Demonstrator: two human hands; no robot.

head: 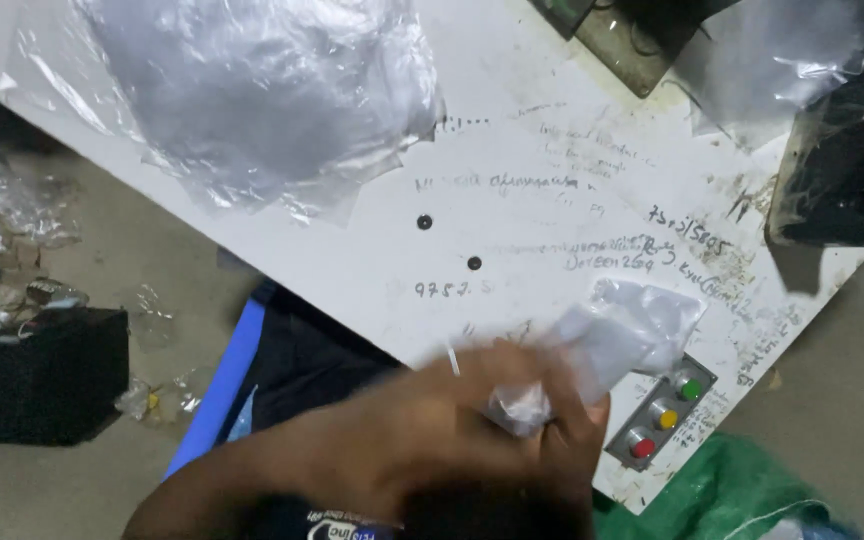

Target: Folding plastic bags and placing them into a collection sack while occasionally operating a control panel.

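- Far left, on the floor: black box [47, 375] with scraps of clear wrap [2, 200] lying around it. Not touched.
- Upper left of my white table [512, 160]: a loose heap of clear plastic bags [262, 95], lying flat, well apart from my hands.
- Centre table: two small black holes [449, 243] and scribbled pen notes, nothing else there.
- Bottom centre: my hands are blurred and overlap. One hand [422, 440] is closed around a small crumpled clear bag [602, 340], which sticks out up and right over the table edge. Can't tell which hand it is, and can't make out the other one.
- Progress, my guess: one bag is off the heap and in hand, nothing visibly in it; the heap looks large, so most is left.
- Right of the bag: grey panel with green, yellow and red buttons [664, 415], just beside my fingers.
- Far right: dark bundle [842, 160] on the table corner; green sack [732, 495] below.
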